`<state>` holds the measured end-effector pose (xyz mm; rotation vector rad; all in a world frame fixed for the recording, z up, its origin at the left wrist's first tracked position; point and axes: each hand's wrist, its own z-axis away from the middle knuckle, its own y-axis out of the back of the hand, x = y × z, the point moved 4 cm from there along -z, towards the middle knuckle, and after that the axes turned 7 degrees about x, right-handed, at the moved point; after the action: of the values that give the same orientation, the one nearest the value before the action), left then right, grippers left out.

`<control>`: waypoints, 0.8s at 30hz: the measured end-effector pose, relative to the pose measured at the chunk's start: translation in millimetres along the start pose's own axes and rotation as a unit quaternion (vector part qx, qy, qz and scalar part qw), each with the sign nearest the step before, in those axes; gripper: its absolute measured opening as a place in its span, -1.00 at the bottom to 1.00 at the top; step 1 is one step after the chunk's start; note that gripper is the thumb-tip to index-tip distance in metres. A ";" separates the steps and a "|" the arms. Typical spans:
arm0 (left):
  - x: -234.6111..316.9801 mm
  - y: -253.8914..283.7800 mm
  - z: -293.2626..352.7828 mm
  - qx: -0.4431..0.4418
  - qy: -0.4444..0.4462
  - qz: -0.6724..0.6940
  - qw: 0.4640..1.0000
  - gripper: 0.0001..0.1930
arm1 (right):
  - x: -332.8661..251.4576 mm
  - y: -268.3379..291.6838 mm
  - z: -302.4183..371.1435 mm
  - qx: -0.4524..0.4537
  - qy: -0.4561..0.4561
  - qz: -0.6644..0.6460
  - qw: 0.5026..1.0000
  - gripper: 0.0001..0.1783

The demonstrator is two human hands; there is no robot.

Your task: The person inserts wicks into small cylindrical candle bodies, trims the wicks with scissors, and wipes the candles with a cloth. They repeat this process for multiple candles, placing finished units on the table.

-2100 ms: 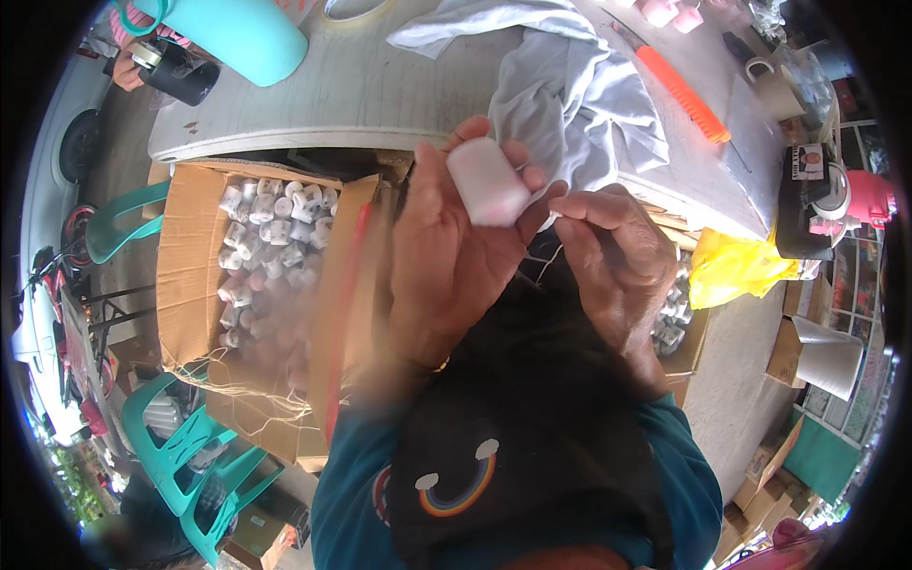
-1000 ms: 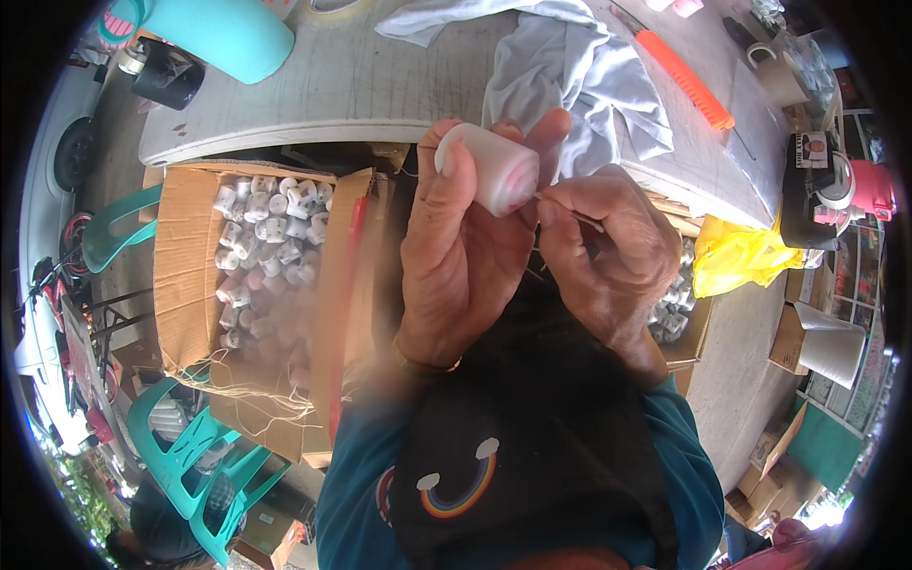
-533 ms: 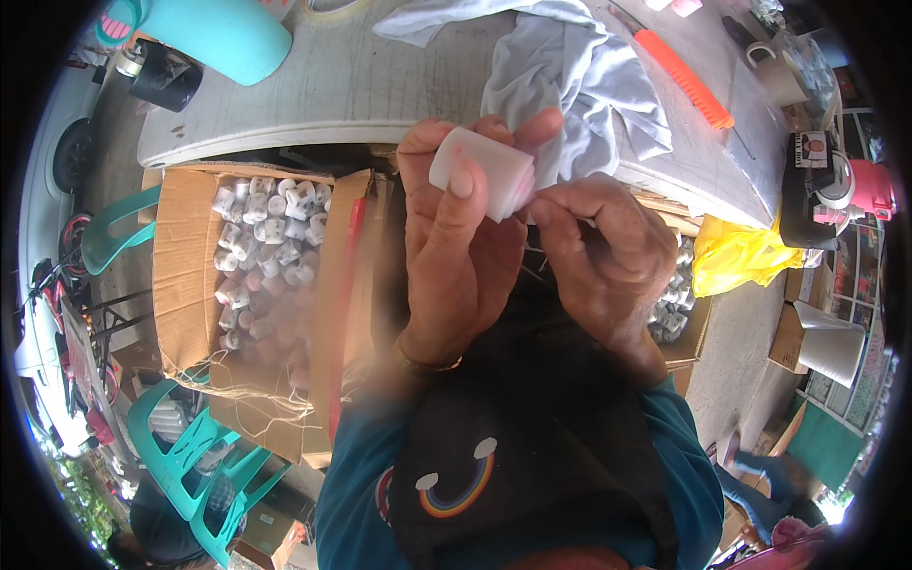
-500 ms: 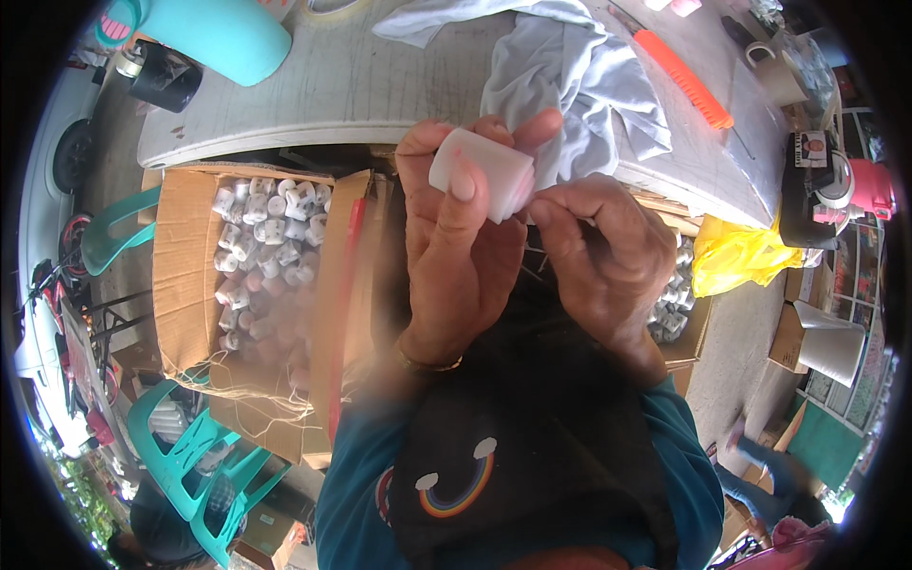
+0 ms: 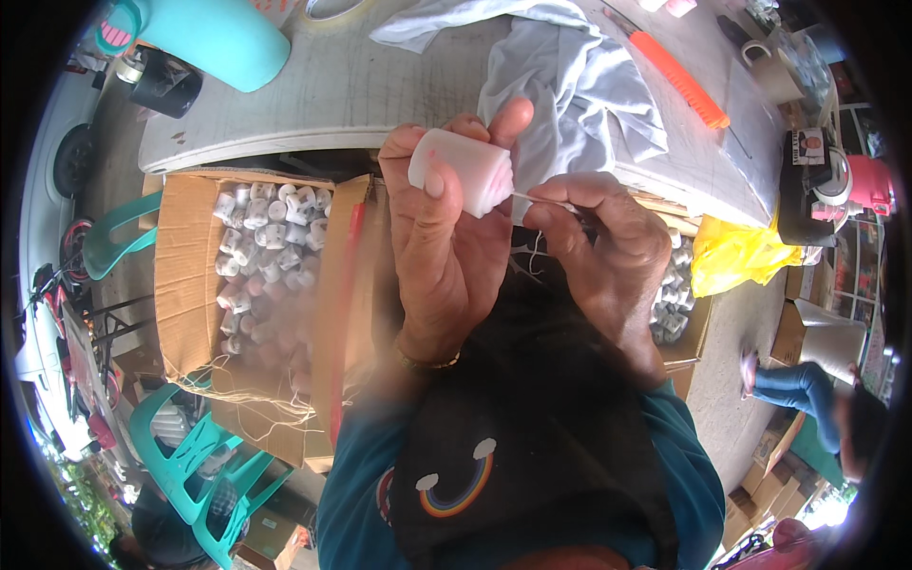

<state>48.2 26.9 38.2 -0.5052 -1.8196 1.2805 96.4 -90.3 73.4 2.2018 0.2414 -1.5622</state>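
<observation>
My left hand (image 5: 439, 252) is wrapped round a short, thick candle (image 5: 464, 171), white with a pink tint and a rough, uneven end facing right. A thin white wick (image 5: 522, 197) runs from that rough end to my right hand (image 5: 617, 249). The thumb and forefinger of the right hand pinch the wick, and a loose length of it dangles below them. Both hands are held up just off the near edge of the table (image 5: 332, 104). The candle's far side is hidden by the left palm and fingers.
At left, an open cardboard box (image 5: 182, 304) holds many small white cylinders, with loose strings (image 5: 256, 399) over its near edge. A grey cloth (image 5: 560, 95), an orange-handled tool (image 5: 676, 78) and a turquoise bottle (image 5: 233, 43) lie on the table. A yellow bag (image 5: 736, 258) hangs at right.
My left hand and the candle have moved slightly left, away from the right hand, so the wick now shows stretched between them. At far right a person in jeans has come further into view.
</observation>
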 end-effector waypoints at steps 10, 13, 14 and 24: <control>-2.3 -2.5 1.4 0.006 0.002 -0.011 1.000 -0.67 | -6.4 -0.2 -3.8 0.036 0.126 0.068 0.989 -0.82; -3.4 -3.2 1.2 -0.008 -0.011 -0.019 1.000 -0.66 | -7.1 -0.3 -4.0 0.040 0.128 0.066 0.989 -0.83; -3.7 -3.7 0.9 -0.018 -0.018 -0.022 0.999 -0.66 | -7.1 -0.1 -4.3 0.044 0.131 0.067 0.988 -0.83; -6.8 -2.7 -0.3 -0.047 -0.038 -0.045 0.997 -0.63 | -0.7 -0.6 -8.7 0.037 0.175 0.069 0.981 -0.82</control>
<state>52.7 21.0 37.9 -0.4257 -1.9502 1.1722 103.4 -85.9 76.3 2.4862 0.1330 -1.1214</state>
